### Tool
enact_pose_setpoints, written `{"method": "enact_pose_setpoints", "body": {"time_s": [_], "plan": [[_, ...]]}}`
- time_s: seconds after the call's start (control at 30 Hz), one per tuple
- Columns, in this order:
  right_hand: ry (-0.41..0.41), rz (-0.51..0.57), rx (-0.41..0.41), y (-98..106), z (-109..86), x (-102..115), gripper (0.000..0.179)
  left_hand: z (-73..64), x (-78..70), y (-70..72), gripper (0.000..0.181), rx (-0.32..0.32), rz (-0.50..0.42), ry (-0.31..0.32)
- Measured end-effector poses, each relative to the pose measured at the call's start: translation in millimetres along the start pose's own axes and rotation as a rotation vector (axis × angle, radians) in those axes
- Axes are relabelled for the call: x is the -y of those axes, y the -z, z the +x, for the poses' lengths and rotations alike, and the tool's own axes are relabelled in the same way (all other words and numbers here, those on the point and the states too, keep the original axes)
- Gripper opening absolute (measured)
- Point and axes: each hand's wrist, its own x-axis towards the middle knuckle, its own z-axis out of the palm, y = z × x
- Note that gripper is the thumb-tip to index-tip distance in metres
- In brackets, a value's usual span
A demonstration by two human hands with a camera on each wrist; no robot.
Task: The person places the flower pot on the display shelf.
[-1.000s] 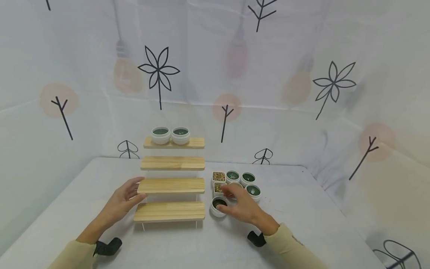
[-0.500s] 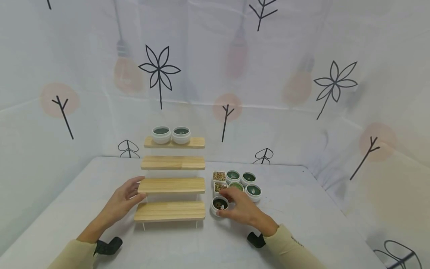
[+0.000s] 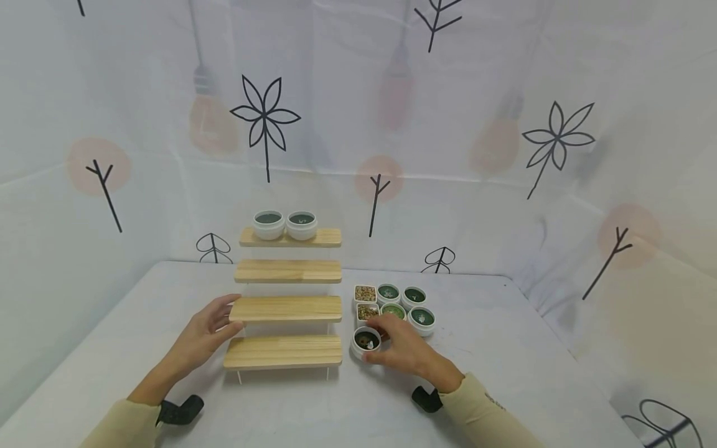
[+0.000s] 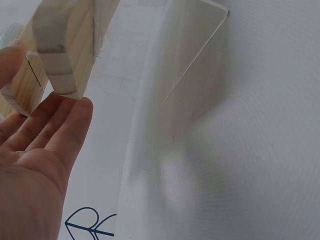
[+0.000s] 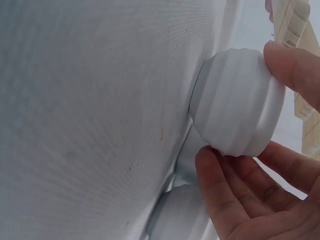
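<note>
A tiered wooden display stand (image 3: 288, 272) stands on the white table, and its third board from the top (image 3: 285, 309) has my left hand (image 3: 198, 333) at its left end. In the left wrist view, fingertips (image 4: 82, 107) touch the board's end and the thumb lies on the opposite side. My right hand (image 3: 406, 348) pinches a small round white bowl (image 3: 358, 352) with dark contents, between thumb and fingers. That bowl (image 5: 237, 102) stands on the table right of the stand; the right wrist view shows its ribbed side, with the thumb at the rim.
Two white bowls (image 3: 269, 226) with dark green contents sit on the top board. Behind the right hand stand square dishes (image 3: 365, 294) of grainy food and several round bowls (image 3: 414, 297) with green contents. A patterned white cloth (image 3: 448, 205) hangs behind the table.
My right thumb has moved from over the bowl to its near rim, and the fingers have come around the bowl's right side. The left hand stays at the stand.
</note>
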Motion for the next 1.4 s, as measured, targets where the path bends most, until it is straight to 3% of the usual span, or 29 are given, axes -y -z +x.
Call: {"method": "enact_pose_setpoints", "body": {"time_s": [0.83, 1.07, 1.4], "plan": [[-0.052, 0.005, 0.021, 0.4, 2.9, 3.4, 0.054, -3.4, -0.4, 0.8, 0.063, -0.017, 0.002, 0.000], [-0.056, 0.063, 0.022, 0.8, 2.5, 2.6, 0.053, -4.1, 0.6, -0.3, 0.062, -0.019, 0.007, 0.002], [-0.067, 0.116, -0.053, 11.4, 0.8, 6.9, 0.047, -1.2, -1.0, 0.5, 0.063, -0.010, -0.007, -0.013]]}}
